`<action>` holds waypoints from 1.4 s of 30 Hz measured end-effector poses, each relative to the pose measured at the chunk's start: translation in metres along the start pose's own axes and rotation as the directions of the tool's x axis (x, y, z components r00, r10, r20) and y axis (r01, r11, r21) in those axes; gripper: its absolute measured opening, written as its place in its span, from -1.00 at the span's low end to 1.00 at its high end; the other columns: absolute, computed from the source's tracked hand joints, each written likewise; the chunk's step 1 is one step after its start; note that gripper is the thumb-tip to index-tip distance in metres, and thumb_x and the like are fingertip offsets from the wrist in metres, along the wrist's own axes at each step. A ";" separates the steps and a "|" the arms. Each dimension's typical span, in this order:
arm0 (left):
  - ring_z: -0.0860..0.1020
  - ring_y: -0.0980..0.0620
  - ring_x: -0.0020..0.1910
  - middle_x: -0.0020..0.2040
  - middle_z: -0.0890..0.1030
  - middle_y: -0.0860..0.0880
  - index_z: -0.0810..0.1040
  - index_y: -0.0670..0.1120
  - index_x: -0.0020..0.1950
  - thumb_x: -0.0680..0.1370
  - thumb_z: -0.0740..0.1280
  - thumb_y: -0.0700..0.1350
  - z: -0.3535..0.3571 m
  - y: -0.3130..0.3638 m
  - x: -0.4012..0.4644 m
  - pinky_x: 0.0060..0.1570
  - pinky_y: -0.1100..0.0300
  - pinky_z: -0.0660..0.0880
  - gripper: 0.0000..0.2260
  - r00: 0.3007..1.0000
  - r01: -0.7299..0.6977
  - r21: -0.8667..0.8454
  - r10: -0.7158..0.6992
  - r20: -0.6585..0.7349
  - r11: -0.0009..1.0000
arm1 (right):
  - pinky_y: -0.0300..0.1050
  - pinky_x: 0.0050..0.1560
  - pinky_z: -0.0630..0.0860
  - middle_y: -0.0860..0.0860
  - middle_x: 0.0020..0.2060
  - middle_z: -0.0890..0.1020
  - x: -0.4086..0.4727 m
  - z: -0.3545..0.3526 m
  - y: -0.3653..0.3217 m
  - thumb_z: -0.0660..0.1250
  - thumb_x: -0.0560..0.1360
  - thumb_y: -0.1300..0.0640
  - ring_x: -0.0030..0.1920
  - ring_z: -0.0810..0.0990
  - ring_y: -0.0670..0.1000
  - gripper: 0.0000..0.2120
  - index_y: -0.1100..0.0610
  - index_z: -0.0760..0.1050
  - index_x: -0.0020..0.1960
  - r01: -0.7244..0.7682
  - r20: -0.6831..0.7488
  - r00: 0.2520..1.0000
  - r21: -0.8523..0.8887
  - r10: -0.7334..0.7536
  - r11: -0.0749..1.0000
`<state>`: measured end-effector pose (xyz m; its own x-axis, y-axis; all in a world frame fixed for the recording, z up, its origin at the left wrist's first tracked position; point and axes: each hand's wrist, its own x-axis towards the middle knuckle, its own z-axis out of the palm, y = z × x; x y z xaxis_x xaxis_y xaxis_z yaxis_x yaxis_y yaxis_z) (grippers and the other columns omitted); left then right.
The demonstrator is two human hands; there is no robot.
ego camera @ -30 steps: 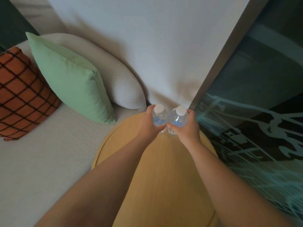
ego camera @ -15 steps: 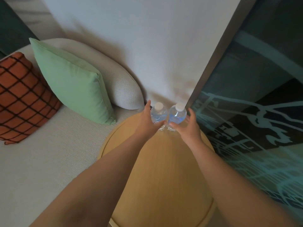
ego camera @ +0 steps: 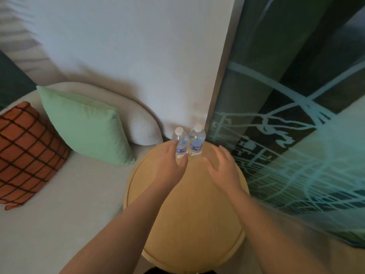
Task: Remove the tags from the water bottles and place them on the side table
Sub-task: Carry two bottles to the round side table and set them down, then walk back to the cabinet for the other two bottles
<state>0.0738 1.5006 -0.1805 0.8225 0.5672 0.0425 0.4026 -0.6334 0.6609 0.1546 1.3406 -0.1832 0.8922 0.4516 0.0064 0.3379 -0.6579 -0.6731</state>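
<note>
Water bottles (ego camera: 188, 142): two, clear, white caps, blue labels, upright | left hand (ego camera: 169, 161) spread, empty | right hand (ego camera: 222, 165) spread, empty

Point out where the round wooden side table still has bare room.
The round wooden side table is bare from the hands back to its near rim. Its far edge is crowded: two clear plastic water bottles, with the left hand and right hand just before them.

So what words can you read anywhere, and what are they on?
"AQU": the start of a word on the blue label of the right bottle; the rest is too blurred to read.
Left bottle: its blue label has white print, too small and blurred to read.
Glass panel: only drawn lines, no words.
</note>
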 end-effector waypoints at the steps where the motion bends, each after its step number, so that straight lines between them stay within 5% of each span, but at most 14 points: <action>1: 0.38 -0.03 0.37 0.39 0.45 -0.02 0.31 -0.05 0.48 0.57 0.26 0.08 0.000 0.004 -0.008 0.31 0.09 0.30 -0.49 0.999 -0.030 0.017 0.029 0.013 0.999 | -0.13 0.36 0.14 0.01 0.48 0.27 -0.009 -0.003 0.001 0.18 0.56 -0.16 0.47 0.21 0.02 -0.46 0.01 0.24 0.48 -0.034 -0.005 0.999 -0.009 0.034 0.999; 8: 0.23 -0.04 0.49 0.50 0.32 -0.05 0.24 -0.07 0.53 0.60 0.20 0.13 0.027 0.037 -0.054 0.46 0.02 0.15 -0.45 0.964 -0.172 0.070 0.154 0.216 0.983 | -0.06 0.42 0.16 0.08 0.49 0.25 -0.071 -0.031 0.028 0.16 0.57 -0.16 0.48 0.19 0.06 -0.45 0.07 0.26 0.47 -0.270 -0.087 0.961 -0.068 0.264 0.961; 14: 0.19 -0.06 0.50 0.53 0.28 -0.04 0.18 -0.02 0.55 0.59 0.13 0.19 0.068 0.069 -0.086 0.47 -0.05 0.13 -0.44 0.852 -0.353 0.043 0.302 0.427 0.935 | 0.02 0.40 0.22 0.07 0.49 0.26 -0.154 -0.060 0.062 0.18 0.56 -0.14 0.48 0.21 0.08 -0.47 0.06 0.28 0.46 -0.485 -0.220 0.850 0.032 0.479 0.874; 22: 0.17 -0.02 0.52 0.52 0.28 0.00 0.16 0.06 0.55 0.59 0.06 0.26 0.121 0.140 -0.181 0.45 -0.01 0.11 -0.43 0.561 -0.606 -0.103 0.516 0.647 0.789 | -0.01 0.34 0.29 0.15 0.36 0.41 -0.298 -0.091 0.093 0.26 0.55 -0.01 0.36 0.35 0.17 -0.55 0.16 0.39 0.38 -0.754 -0.448 0.500 0.195 0.741 0.627; 30: 0.30 -0.03 0.45 0.45 0.39 -0.02 0.23 0.01 0.53 0.59 0.12 0.23 0.133 0.197 -0.310 0.42 -0.07 0.25 -0.44 0.209 -0.777 -0.310 0.689 0.694 0.548 | -0.05 0.35 0.28 0.13 0.40 0.37 -0.447 -0.108 0.100 0.28 0.55 0.00 0.41 0.31 0.14 -0.56 0.13 0.40 0.38 -0.765 -0.565 0.121 0.471 0.816 0.440; 42: 0.30 -0.08 0.45 0.41 0.45 -0.07 0.32 -0.05 0.50 0.57 0.23 0.15 0.117 0.213 -0.552 0.41 -0.01 0.22 -0.46 -0.107 -0.819 -0.486 0.751 0.652 0.305 | -0.06 0.28 0.33 0.03 0.41 0.35 -0.688 -0.098 0.070 0.25 0.56 -0.04 0.41 0.29 0.06 -0.58 0.07 0.39 0.38 -0.703 -0.574 -0.223 0.654 0.788 0.278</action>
<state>-0.2475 0.9910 -0.1512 0.4758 -0.8795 0.0034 -0.7461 -0.4016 0.5310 -0.4060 0.9244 -0.1623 0.2397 -0.9649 -0.1072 -0.7297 -0.1062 -0.6755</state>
